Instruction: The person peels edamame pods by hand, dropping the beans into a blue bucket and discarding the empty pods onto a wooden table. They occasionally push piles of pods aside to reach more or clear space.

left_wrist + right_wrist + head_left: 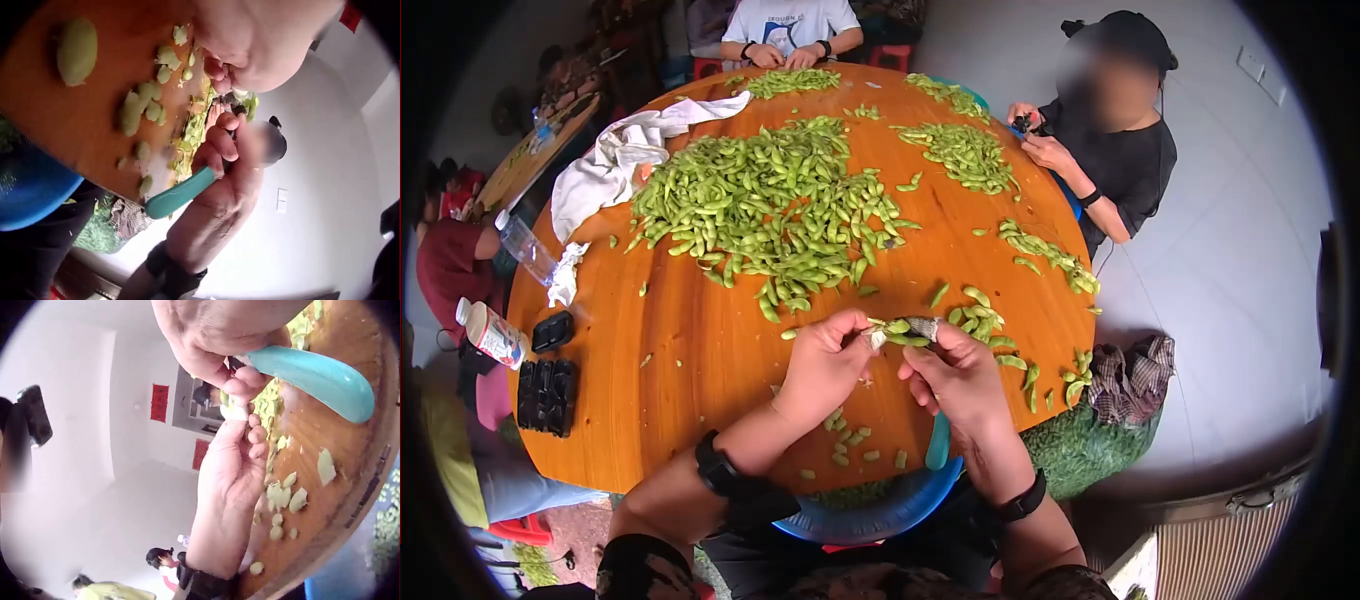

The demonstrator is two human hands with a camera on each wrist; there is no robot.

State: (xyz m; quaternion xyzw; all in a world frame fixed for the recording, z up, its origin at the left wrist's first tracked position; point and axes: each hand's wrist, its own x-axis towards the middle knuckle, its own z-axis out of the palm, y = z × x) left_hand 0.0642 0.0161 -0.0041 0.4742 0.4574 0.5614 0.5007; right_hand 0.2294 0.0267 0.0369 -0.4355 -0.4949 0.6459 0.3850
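Over the near side of the table, my left hand [825, 362] pinches a green bean pod [895, 327] between thumb and fingers, with a whitish bit at the fingertips. Facing it, my right hand [965, 385] grips a tool by its teal handle [938, 443], which sticks out below the palm; its working end is hidden by the fingers. A dark checked cover [922, 327] sits at the right fingertips, right against the pod. In the right wrist view the teal handle [319, 381] slants across the tabletop. Pieces of shelled bean [840, 440] lie beneath the hands.
A big heap of pods [750, 200] covers the middle of the round wooden table [600, 370]. A blue basin [870, 520] sits at my lap. White cloth [615, 165], bottles [495, 335] and black trays [547, 397] line the left. Other people sit around.
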